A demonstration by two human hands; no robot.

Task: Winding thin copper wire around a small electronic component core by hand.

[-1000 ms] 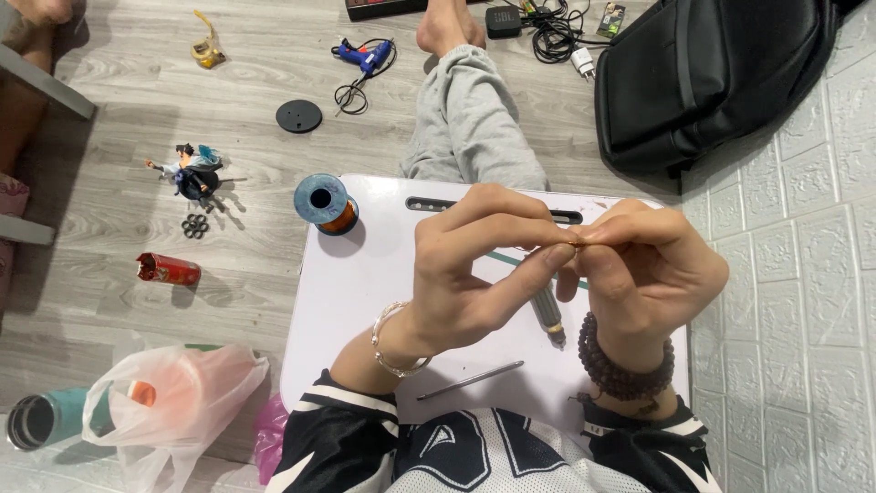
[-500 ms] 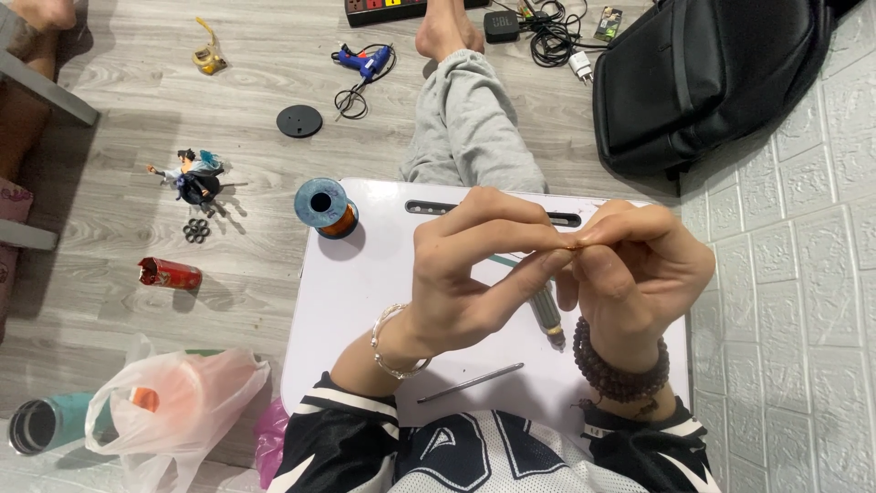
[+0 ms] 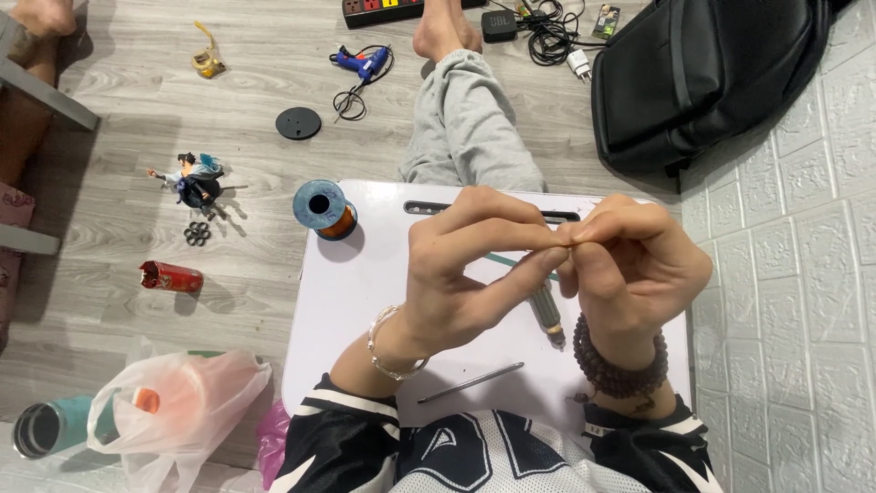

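My left hand (image 3: 456,274) and my right hand (image 3: 639,269) are raised over a white lap table (image 3: 356,301). Their thumbs and forefingers are pinched together tip to tip. Whatever is between the fingertips is too small to see. Under the hands a slim tool with a green shaft and ribbed metal end (image 3: 549,321) lies at a slant; I cannot tell if a finger touches it. A spool of copper wire (image 3: 323,208) stands on the table's far left corner. A thin metal rod (image 3: 471,382) lies near my chest.
On the grey wood floor to the left are a small figurine (image 3: 190,181), a red can (image 3: 171,277), a black disc (image 3: 298,122), a blue glue gun (image 3: 362,62), a plastic bag (image 3: 178,406) and a teal bottle (image 3: 50,426). A black backpack (image 3: 712,78) leans against the white brick wall on the right.
Both hands hold the same fingertip pinch and have barely moved. Nothing on the table or floor has shifted.
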